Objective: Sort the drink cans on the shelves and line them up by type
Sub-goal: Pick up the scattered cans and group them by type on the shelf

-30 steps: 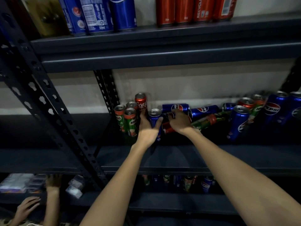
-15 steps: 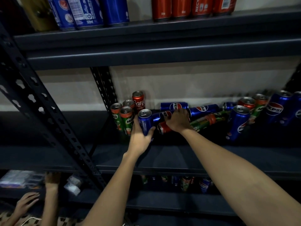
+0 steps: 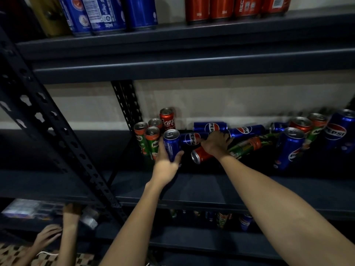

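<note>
Dim metal shelving against a pale wall; I work the middle shelf (image 3: 192, 187). My left hand (image 3: 166, 166) has fingers and thumb wrapped round an upright Pepsi can (image 3: 171, 144), just right of the Milo cans (image 3: 148, 139). My right hand (image 3: 216, 144) curls over a lying red can (image 3: 199, 155) further right. I'd stand the Pepsi clear of the Milos, keeping it vertical
</note>
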